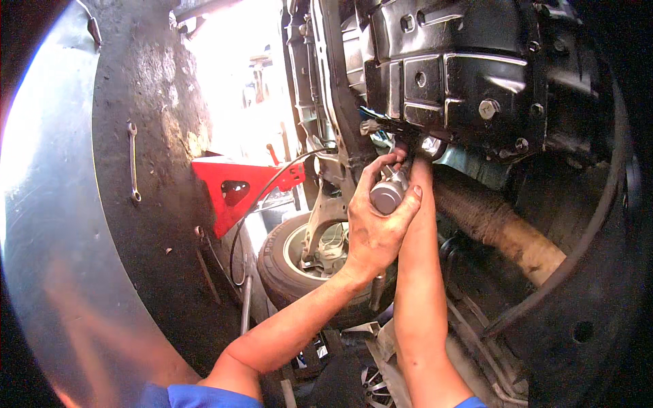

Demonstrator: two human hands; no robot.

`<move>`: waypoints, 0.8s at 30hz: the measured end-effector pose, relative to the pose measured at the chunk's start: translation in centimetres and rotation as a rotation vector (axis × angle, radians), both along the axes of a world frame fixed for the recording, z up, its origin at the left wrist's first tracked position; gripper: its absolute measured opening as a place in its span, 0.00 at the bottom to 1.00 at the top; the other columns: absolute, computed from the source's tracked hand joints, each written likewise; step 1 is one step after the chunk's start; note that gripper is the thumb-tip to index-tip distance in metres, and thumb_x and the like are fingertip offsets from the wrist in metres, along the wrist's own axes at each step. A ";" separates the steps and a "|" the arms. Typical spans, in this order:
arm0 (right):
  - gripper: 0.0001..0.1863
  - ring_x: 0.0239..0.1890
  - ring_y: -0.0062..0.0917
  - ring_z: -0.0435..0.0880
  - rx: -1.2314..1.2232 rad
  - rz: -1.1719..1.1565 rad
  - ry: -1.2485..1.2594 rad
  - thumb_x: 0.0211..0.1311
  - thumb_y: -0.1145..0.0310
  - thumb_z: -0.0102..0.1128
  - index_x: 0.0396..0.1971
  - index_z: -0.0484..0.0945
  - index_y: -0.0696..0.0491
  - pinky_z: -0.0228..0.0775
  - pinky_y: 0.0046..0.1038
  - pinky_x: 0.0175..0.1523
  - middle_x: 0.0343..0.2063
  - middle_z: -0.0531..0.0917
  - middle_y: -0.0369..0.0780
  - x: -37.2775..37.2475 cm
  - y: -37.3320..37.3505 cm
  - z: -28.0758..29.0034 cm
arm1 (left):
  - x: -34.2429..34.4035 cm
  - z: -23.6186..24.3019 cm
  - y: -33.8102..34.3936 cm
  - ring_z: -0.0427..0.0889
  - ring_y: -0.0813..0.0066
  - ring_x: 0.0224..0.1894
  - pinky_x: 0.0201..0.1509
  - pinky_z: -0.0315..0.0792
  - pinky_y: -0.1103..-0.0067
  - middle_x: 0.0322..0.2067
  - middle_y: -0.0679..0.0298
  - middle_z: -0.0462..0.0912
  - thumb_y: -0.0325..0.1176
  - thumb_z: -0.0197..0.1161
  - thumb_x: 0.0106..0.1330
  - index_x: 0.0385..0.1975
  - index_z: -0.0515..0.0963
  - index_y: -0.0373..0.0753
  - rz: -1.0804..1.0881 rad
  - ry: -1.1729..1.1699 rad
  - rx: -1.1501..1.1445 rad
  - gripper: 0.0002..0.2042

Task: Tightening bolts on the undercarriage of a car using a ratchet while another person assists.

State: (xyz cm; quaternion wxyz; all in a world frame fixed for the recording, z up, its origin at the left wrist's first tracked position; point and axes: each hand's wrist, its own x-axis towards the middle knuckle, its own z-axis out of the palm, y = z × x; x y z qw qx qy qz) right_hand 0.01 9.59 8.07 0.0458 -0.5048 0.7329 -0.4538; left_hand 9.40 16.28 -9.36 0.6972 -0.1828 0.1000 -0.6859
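Note:
My left hand (373,234) is raised toward the underside of a vehicle. Its fingers and thumb wrap round a grey metal cylinder (388,198) with a round flat end; what kind of part it is does not show clearly. Alongside it, my right arm stretches up to the same spot. My right hand (419,165) reaches in just behind the cylinder, below a black cover (462,75) with bolts, and its fingers are mostly hidden there. A shiny round metal piece (431,145) shows beside it.
A brown, dirty pipe (524,245) runs to the right of my arms. A wheel (275,262) with its tyre stands behind my left forearm. Left of it are a red metal stand (238,190), a thin black cable (239,234) and a wrench (132,163) on the dark ground.

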 end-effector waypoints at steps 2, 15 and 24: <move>0.11 0.21 0.23 0.68 -0.022 0.074 -0.224 0.71 0.61 0.51 0.29 0.72 0.50 0.65 0.27 0.27 0.19 0.70 0.33 -0.5 0.1 0.6 | 0.4 -0.2 0.5 0.78 0.71 0.54 0.63 0.69 0.74 0.50 0.56 0.82 0.37 0.70 0.64 0.58 0.74 0.34 0.005 -0.034 -0.002 0.25; 0.16 0.19 0.20 0.62 0.071 0.001 -0.082 0.69 0.67 0.36 0.18 0.62 0.43 0.58 0.23 0.25 0.15 0.64 0.29 5.5 1.9 -5.0 | 1.0 -2.6 1.4 0.77 0.72 0.55 0.63 0.69 0.75 0.51 0.56 0.80 0.33 0.70 0.62 0.58 0.72 0.31 0.021 -0.004 -0.048 0.25; 0.12 0.14 0.17 0.61 -0.104 -0.071 -0.106 0.74 0.62 0.49 0.28 0.66 0.48 0.56 0.27 0.19 0.14 0.62 0.29 6.7 4.3 -9.6 | 1.6 -8.2 3.2 0.78 0.68 0.59 0.64 0.70 0.71 0.55 0.53 0.80 0.34 0.71 0.62 0.59 0.72 0.33 -0.049 -0.043 -0.267 0.27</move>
